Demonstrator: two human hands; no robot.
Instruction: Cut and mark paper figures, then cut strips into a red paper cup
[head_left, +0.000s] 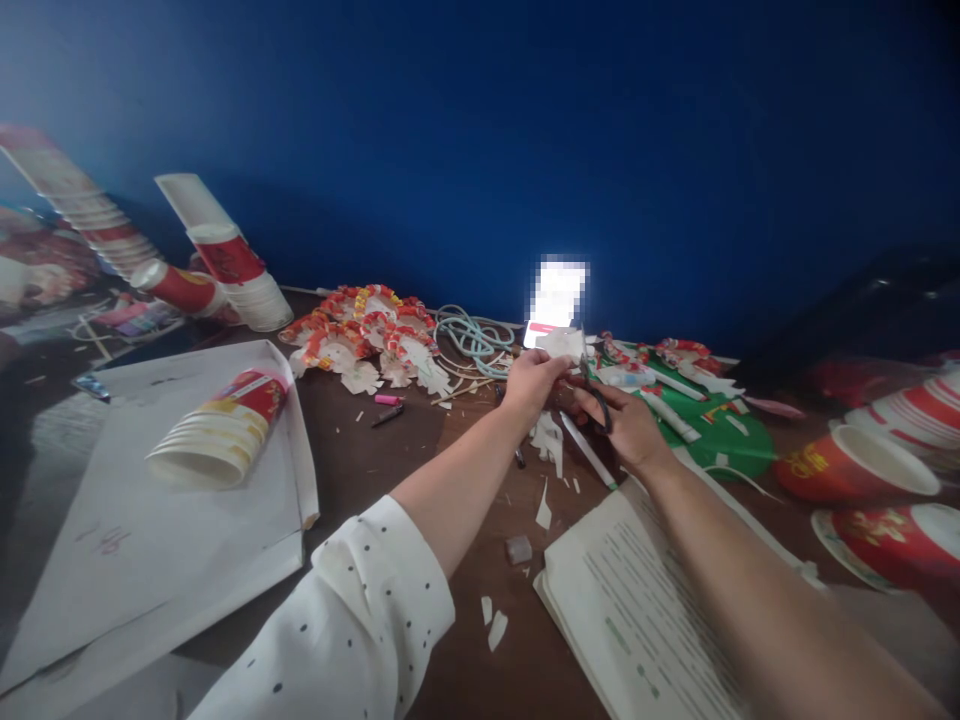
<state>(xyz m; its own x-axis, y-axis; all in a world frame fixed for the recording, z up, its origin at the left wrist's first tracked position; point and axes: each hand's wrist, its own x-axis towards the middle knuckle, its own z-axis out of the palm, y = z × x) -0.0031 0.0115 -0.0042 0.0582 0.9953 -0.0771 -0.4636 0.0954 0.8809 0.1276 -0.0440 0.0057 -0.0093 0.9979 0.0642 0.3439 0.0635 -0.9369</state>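
Both of my arms reach out over the brown table to its far side. My left hand [531,384] is closed on a white piece of paper [562,345], which looks like cut cup paper. Black-handled scissors [602,408] sit in my right hand [631,428], fingers in the handle and blades pointing up at the paper's right edge. Curly white paper scraps [549,440] lie below my hands, beside a white marker [589,452]. Just behind the paper stands a bright phone screen [556,290], its picture blurred out.
Red-and-white cut paper pieces [367,335] are heaped at the back, near a coiled pale cable [476,335]. Nested paper cups [225,425] lie on a white box [187,540] at left. More cups [847,462] stand right; an open book [637,600] lies in front. Another person's hand [49,285] shows far left.
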